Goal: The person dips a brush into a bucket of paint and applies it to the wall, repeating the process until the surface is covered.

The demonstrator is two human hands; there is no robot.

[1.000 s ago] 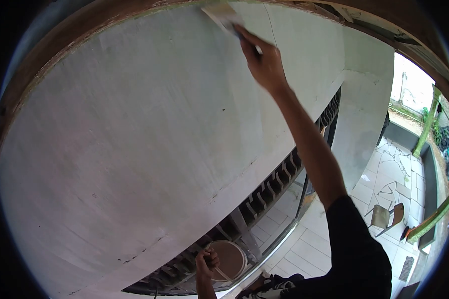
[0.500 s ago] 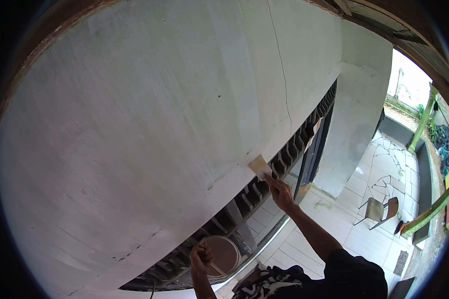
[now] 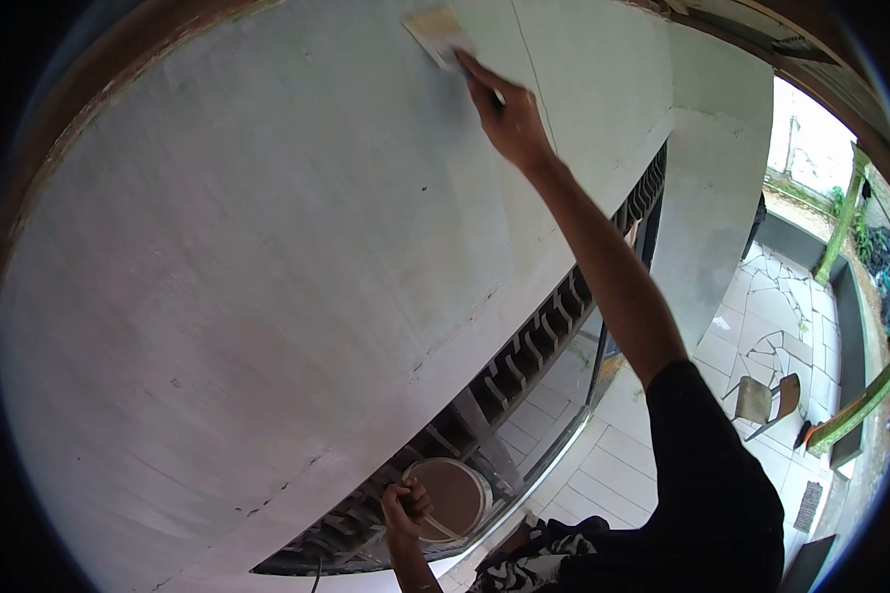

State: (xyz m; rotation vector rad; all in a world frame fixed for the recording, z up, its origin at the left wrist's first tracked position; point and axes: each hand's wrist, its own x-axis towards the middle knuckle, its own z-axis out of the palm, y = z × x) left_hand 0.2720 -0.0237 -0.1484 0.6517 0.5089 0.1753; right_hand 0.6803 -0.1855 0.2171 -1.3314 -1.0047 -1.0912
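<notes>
High up against the pale wall [image 3: 297,217], my right hand [image 3: 514,121] grips a wide flat paintbrush [image 3: 439,38] by its handle end. Its beige bristle end points up and left, over the wall's surface. Low in the view, my left hand [image 3: 406,506] is closed around the thin handle of a round bucket [image 3: 487,494]. Dull brown shows inside the bucket's pale rim. A thin crack [image 3: 536,74] runs down the wall just right of the brush.
Below the wall's lower edge runs a row of dark slatted vents [image 3: 509,374] with glass panes under it. A chair [image 3: 756,400] stands on the white tiled floor [image 3: 613,465]. Green slanted posts [image 3: 845,222] and a low grey wall [image 3: 848,326] line the right side.
My right hand has swept the paintbrush up and left, from the wall's lower edge to high on the wall. My left hand still holds the bucket, slightly further right in view.
</notes>
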